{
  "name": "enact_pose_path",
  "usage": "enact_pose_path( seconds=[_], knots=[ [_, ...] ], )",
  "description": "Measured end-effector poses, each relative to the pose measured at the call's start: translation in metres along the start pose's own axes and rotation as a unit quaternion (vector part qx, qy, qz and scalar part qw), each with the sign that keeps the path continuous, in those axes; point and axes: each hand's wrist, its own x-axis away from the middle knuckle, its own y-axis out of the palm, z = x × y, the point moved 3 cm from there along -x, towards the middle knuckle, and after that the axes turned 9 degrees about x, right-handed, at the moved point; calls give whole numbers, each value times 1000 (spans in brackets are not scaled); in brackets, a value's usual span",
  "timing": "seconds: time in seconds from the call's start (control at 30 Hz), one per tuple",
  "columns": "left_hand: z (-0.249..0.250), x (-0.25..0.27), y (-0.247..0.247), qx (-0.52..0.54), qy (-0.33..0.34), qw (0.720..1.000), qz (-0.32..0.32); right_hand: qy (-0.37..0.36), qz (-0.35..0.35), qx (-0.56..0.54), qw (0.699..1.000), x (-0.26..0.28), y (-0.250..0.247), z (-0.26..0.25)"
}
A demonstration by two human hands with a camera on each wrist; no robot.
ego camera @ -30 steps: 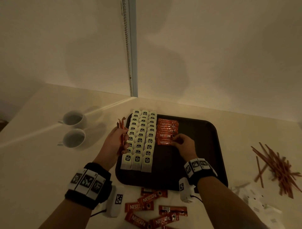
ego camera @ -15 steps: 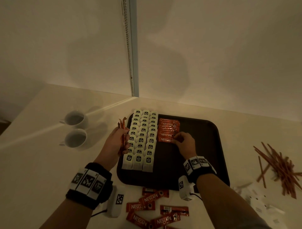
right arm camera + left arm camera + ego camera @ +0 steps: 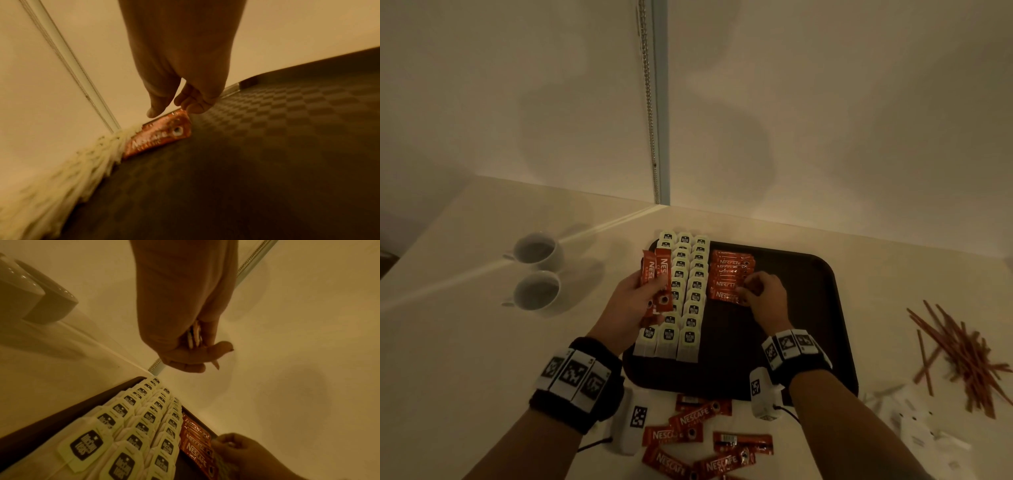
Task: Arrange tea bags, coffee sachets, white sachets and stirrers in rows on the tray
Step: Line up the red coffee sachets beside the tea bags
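- The left hand (image 3: 635, 301) clasps a small fan of coffee sachets (image 3: 658, 281), fingers and thumb curled round them, just left of centre in the head view over the tray's left edge. Held upright like this, they look like a ready supply for the other hand to draw from.
- The right hand (image 3: 763, 296) is palm down at the centre of the frame, fingertips pinching the near edge of the lowest sachet in the coffee row (image 3: 731, 275), probably to square it against its neighbours. In the right wrist view thumb and forefinger close on that sachet's corner.
- Both forearms reach in from the bottom of the frame, wrists bent slightly down toward the tray (image 3: 808, 308).
- The tea bags (image 3: 685, 291) already stand in three overlapping columns along the tray's left side; the coffee row lies just beside them, so the columns seem to fill from left to right.
- More loose coffee sachets (image 3: 698, 442) lie on the desk (image 3: 465, 342) at bottom centre.
- The stirrers (image 3: 959, 353) sit heaped at the right edge, with the white sachets (image 3: 914, 421) below them, both off the tray.
- Two cups (image 3: 537, 270) stand at the left.
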Motion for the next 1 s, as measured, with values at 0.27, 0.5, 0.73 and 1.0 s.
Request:
enact_pose_path(
  seconds=[0.27, 0.5, 0.73, 1.0],
  knots=[
    [-2, -5, 19, 102, -16, 995, -4, -164, -212, -210, 940, 60, -15, -114],
    [-2, -6, 13, 186, -31, 982, 4, -155, -137, -178, 962, 63, -57, -134],
    [-9, -1, 16, 165, -44, 984, -40, -186, -198, -79, 959, 69, -74, -142],
    [-6, 0, 18, 183, -17, 982, -50, -190, -89, -99, 973, 70, -74, -139]
  ],
)
